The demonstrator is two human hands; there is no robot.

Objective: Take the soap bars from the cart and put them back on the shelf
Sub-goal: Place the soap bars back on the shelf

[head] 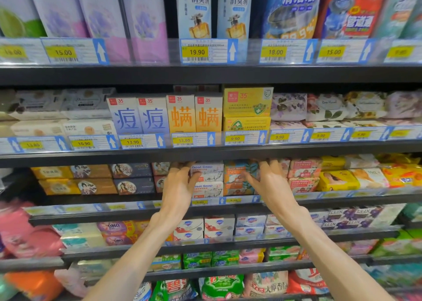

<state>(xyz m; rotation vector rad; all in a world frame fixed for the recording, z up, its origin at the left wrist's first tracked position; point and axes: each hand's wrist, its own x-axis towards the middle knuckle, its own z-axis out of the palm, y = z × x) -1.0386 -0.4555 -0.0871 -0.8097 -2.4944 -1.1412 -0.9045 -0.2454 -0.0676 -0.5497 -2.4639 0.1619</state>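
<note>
Head view — soap bars [222,178] between hands.

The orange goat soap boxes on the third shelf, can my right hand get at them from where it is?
Probably yes. The right hand is already at the shelf front beside the orange goat soap boxes, fingers touching their right side. Nothing sits between, though the shelf above leaves little room overhead.

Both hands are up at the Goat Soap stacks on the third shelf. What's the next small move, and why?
Probably draw both hands straight back out. The left hand and right hand flank the white Goat Soap boxes and the orange Goat Soap boxes, which already sit stacked and square behind the shelf rail. Neither hand seems to grip a bar, though the fingertips are hidden under the shelf above.
</note>
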